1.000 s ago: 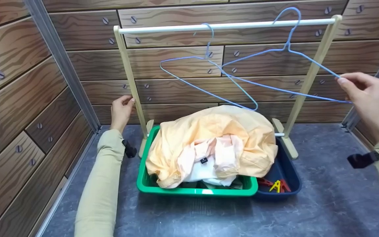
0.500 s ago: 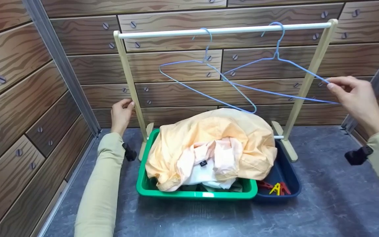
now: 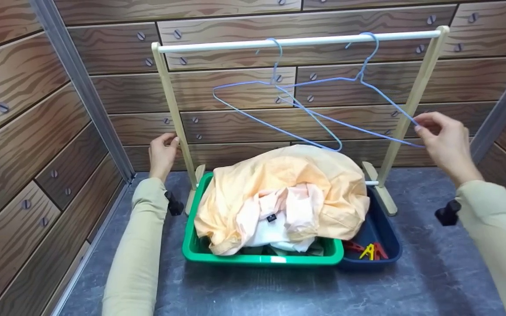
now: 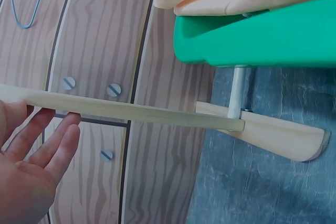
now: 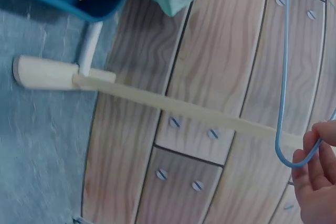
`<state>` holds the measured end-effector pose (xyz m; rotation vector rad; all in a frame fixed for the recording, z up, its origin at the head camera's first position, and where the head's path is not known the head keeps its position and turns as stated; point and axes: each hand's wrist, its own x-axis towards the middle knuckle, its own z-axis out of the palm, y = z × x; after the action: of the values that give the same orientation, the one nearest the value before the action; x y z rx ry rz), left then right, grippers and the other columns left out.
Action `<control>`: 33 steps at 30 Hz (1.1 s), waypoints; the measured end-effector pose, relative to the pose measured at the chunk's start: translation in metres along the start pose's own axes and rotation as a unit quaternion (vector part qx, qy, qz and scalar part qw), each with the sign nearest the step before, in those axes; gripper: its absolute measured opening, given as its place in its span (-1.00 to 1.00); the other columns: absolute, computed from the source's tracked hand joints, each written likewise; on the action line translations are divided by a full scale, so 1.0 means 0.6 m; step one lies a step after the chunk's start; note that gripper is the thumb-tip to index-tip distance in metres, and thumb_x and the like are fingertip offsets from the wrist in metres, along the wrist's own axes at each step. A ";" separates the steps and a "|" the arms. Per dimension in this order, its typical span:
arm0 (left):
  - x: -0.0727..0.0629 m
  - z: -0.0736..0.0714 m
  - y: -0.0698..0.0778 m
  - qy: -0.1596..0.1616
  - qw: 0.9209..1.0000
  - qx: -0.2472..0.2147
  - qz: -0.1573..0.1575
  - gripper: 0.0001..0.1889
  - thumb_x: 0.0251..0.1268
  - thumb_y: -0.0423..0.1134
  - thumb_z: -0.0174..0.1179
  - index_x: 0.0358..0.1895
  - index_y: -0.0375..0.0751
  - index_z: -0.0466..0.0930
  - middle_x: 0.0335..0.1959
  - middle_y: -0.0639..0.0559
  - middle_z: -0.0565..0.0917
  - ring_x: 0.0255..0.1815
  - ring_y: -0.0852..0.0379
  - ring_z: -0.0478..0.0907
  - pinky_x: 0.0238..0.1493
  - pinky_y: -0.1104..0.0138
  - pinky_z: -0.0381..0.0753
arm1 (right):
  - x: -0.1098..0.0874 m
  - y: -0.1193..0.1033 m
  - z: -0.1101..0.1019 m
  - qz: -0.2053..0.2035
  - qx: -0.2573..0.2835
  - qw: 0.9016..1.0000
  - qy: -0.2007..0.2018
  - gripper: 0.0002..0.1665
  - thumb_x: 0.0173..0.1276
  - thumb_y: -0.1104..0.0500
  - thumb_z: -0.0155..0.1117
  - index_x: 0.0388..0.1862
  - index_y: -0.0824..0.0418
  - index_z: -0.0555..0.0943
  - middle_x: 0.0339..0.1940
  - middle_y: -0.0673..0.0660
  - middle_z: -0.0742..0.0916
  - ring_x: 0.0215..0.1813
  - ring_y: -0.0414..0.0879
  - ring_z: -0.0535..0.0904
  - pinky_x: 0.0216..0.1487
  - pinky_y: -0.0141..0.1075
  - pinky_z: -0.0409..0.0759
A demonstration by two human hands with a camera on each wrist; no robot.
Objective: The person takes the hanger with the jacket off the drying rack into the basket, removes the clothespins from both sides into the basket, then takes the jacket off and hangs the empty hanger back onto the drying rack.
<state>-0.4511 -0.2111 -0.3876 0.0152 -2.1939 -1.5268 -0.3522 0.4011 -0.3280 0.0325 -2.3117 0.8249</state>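
A blue wire hanger [image 3: 384, 97] has its hook over the white rod [image 3: 218, 46] of a small wooden clothes rack, toward the right end. My right hand [image 3: 448, 145] pinches its right corner between thumb and fingers; the bent wire end [image 5: 283, 153] shows there in the right wrist view. Another blue hanger [image 3: 281, 52] hangs farther left and overlaps the first one's left side. My left hand [image 3: 162, 153] holds the rack's left post [image 3: 171, 94] with thumb and fingertips, partway up. In the left wrist view its fingers [image 4: 60, 145] are bent loosely along the post [image 4: 126, 111].
Below the rod stands a green basket [image 3: 262, 259] heaped with a peach garment [image 3: 279, 164] and white cloth. A dark blue tray [image 3: 378, 219] beside it holds red and yellow clothespins [image 3: 368, 251]. Wood-patterned walls [image 3: 231, 92] enclose the back and sides.
The right hand has brought the hanger down, its hook now over the rod, then moved left with its corner, turning the hanger. My left hand stays at the post.
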 end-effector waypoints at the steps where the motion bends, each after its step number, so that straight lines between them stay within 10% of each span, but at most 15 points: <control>1: 0.000 -0.001 0.000 -0.003 1.000 -0.001 -0.004 -0.73 0.46 -0.35 0.11 0.10 -0.40 0.61 -0.08 -0.28 0.68 -0.55 0.34 0.56 -0.42 0.47 0.59 | -0.001 0.000 0.006 0.000 0.003 1.000 -0.002 -0.75 0.41 0.18 0.26 0.03 0.15 0.69 -0.17 0.08 0.74 -0.32 -0.44 0.48 -0.25 -0.46 0.30; 18: -0.018 -0.017 -0.010 -0.097 0.995 0.027 0.005 -0.64 0.48 -0.30 0.10 0.26 -0.31 0.48 0.04 -0.24 0.64 -0.11 -0.07 0.63 -0.27 0.31 0.63 | -0.037 -0.008 0.011 0.014 0.071 0.997 -0.013 -0.60 0.44 0.05 0.25 0.18 0.17 0.62 -0.10 0.01 0.71 -0.12 -0.42 0.54 -0.12 -0.59 0.42; 26: -0.045 -0.025 -0.017 -0.125 0.989 0.079 0.023 -0.71 0.48 -0.31 0.09 0.15 -0.32 0.57 -0.03 -0.24 0.67 -0.13 -0.08 0.67 -0.16 0.18 0.62 | -0.120 0.040 0.008 0.078 0.110 0.990 0.050 -0.60 0.45 0.11 0.21 0.19 0.24 0.56 -0.22 -0.29 0.60 -0.14 -0.43 0.48 -0.08 -0.60 0.36; 33: -0.052 -0.010 0.000 -0.212 0.951 0.192 0.117 -0.71 0.35 -0.52 0.07 0.06 -0.30 0.64 -0.04 -0.20 0.68 -0.03 -0.10 0.61 -0.02 0.07 0.57 | -0.185 0.080 0.073 -0.026 0.084 0.986 -0.140 -0.39 0.37 0.22 0.33 0.35 0.35 0.41 0.20 0.33 0.54 0.10 -0.08 0.51 0.03 -0.48 0.49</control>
<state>-0.4210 -0.2077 -0.3973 -0.4718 -2.6838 -1.0225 -0.3039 0.3932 -0.4468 0.2992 -2.4822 1.0426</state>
